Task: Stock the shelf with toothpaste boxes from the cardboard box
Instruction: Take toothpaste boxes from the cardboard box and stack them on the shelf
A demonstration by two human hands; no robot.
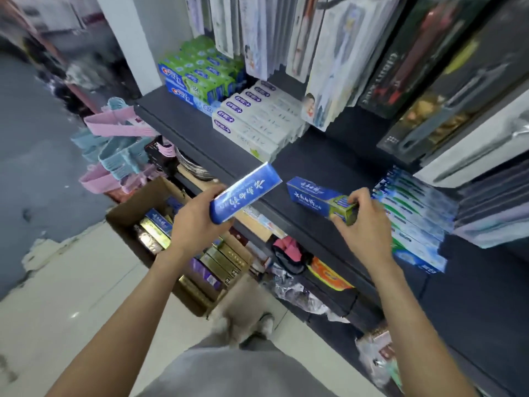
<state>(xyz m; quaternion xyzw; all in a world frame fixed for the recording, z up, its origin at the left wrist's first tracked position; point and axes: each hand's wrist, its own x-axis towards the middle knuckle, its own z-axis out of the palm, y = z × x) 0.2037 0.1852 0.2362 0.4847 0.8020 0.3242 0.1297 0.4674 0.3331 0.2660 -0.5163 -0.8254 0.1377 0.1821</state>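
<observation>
- My right hand (361, 216) pinches the near, green end of a blue box (320, 199) lying on the shelf (329, 167); its long axis runs left-far to right-near, roughly along the shelf's front edge.
- My left hand (200, 216) grips a second blue box (244, 192) by its near end, held in the air just in front of the shelf edge, its free end tilted up and to the right, toward the bare gap.
- That gap lies between the white stack (257, 121) at far left and the blue-green stack (415, 213) at right; the box on the shelf sits inside it, just left of the right stack.
- I judge the right hand is nearer the spot to be filled, so its box gets squared up first; the left box then goes beside it, on its left.
- The left box needs turning to match that axis.
- The carton (148, 196) stands on the floor, low and left, below my left hand, with more boxes inside.
</observation>
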